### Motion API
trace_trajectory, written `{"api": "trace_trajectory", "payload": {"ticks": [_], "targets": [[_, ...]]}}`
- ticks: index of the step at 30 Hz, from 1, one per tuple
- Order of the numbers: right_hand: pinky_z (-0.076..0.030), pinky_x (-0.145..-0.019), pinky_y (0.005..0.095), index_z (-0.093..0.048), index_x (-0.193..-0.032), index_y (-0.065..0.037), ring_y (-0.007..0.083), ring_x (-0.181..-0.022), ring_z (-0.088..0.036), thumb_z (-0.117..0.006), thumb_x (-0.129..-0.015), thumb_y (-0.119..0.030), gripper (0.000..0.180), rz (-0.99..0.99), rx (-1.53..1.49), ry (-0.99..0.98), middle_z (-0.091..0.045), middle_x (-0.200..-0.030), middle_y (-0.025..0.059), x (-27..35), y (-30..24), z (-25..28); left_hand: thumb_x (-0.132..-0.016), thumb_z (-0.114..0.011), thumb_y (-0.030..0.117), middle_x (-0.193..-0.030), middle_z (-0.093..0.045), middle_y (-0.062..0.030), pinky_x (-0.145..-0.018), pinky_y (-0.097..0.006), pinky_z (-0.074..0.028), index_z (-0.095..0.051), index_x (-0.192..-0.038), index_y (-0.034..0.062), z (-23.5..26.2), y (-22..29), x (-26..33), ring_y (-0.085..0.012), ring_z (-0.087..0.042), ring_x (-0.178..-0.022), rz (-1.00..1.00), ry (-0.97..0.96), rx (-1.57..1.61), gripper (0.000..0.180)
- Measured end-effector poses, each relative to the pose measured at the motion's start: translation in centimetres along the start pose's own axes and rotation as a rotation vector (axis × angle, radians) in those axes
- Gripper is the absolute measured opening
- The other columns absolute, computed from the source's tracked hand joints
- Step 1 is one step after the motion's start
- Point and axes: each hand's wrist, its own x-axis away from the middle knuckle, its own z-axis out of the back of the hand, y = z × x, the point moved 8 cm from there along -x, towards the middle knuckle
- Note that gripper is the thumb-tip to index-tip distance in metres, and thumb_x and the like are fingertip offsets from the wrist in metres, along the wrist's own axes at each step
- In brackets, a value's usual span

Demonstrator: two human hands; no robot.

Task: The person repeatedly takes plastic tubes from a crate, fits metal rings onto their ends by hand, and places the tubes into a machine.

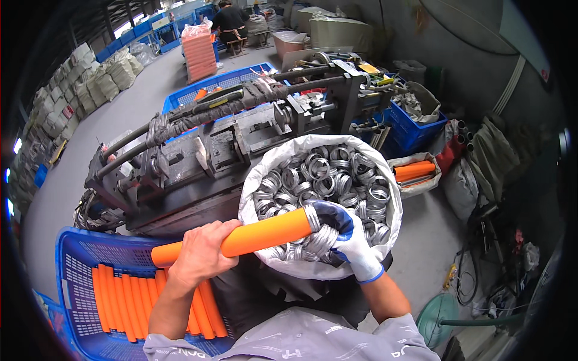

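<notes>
here i read the left hand (pixel 201 253) clenched around an orange tube (pixel 241 239), held level over the white sack (pixel 259 180); the gloved right hand (pixel 346 237) grips a metal ring (pixel 322 237) at the tube's end. step looks like fitting ring onto tube. next likely calls for square alignment and a firm push; blue crate (pixel 72 265) of tubes sits beside

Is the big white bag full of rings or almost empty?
Full. The white bag is open, and shiny metal rings are piled up almost to its rolled rim.
</notes>
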Motion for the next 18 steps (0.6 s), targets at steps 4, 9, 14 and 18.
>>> {"api": "trace_trajectory", "payload": {"ticks": [4,9,14,18], "targets": [[-0.046,-0.108,0.0352,-0.052,-0.141,0.003,0.0174,-0.122,-0.059,-0.086,-0.081,-0.013,0.071,-0.014,0.074,-0.006,-0.062,-0.135,0.0107,-0.1,1.0,0.5,-0.069,-0.07,0.013,-0.087,-0.065,-0.0116,-0.075,-0.045,-0.052,-0.064,-0.115,0.0115,-0.4,-0.1,-0.1,-0.034,-0.066,-0.083,-0.03,0.063,-0.063,0.047],[-0.046,-0.107,0.032,-0.055,-0.138,0.003,0.0141,-0.12,-0.058,-0.082,-0.083,-0.005,0.062,-0.008,0.117,-0.066,-0.063,-0.131,0.0092,-0.8,-0.6,-0.4,-0.069,-0.07,0.012,-0.086,-0.064,-0.0107,-0.075,-0.044,-0.052,-0.063,-0.117,0.0109,-1.8,-0.7,0.2,-0.0328,-0.065,-0.083,-0.015,0.096,-0.08,0.048],[-0.049,-0.099,0.0293,-0.059,-0.134,0.002,0.0142,-0.109,-0.062,-0.082,-0.083,-0.01,0.057,0.093,0.546,-0.03,-0.066,-0.122,0.0073,-1.2,-1.5,-0.3,-0.069,-0.072,0.011,-0.087,-0.064,-0.0102,-0.074,-0.043,-0.051,-0.063,-0.118,0.0113,-1.9,-0.1,0.2,-0.0326,-0.064,-0.081,-0.028,0.141,-0.185,0.05],[-0.051,-0.098,0.0314,-0.058,-0.135,0.002,0.0154,-0.109,-0.064,-0.082,-0.085,-0.012,0.058,-0.065,-0.049,0.012,-0.066,-0.122,0.0094,-1.2,0.7,0.0,-0.068,-0.073,0.011,-0.086,-0.064,-0.0095,-0.073,-0.042,-0.05,-0.064,-0.117,0.0118,-1.7,-0.4,-0.1,-0.0318,-0.063,-0.079,-0.027,0.17,-0.205,0.05]]}}
